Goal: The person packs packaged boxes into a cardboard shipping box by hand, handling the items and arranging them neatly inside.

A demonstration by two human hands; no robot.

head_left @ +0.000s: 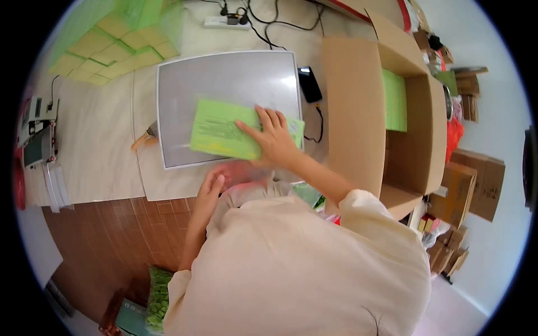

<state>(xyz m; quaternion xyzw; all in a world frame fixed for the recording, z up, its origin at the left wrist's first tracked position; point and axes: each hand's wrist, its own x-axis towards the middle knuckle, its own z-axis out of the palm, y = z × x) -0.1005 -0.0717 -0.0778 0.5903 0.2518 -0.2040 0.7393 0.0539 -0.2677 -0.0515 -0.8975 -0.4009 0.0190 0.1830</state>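
Observation:
A flat light-green box [221, 131] with printed lines lies over the front part of a grey panel with a white rim [224, 73]. My right hand [276, 140] is on the right half of this box, fingers at its far edge and thumb stretched across the top; the grip looks closed over its width. In front of the panel, close to my lap, is my left hand [208, 187], apart from the box. A reddish smear [241, 172] beside its fingers is too blurred to make out, so what that hand holds, if anything, is unclear.
At right stands an open cardboard box [354, 95] with green boxes [394, 101] inside. Stacked green boxes [117, 45] in clear film are back left. A phone [309, 84] with a cable lies beside the panel; a power strip [226, 22] is behind. Far left sits a device [39, 131].

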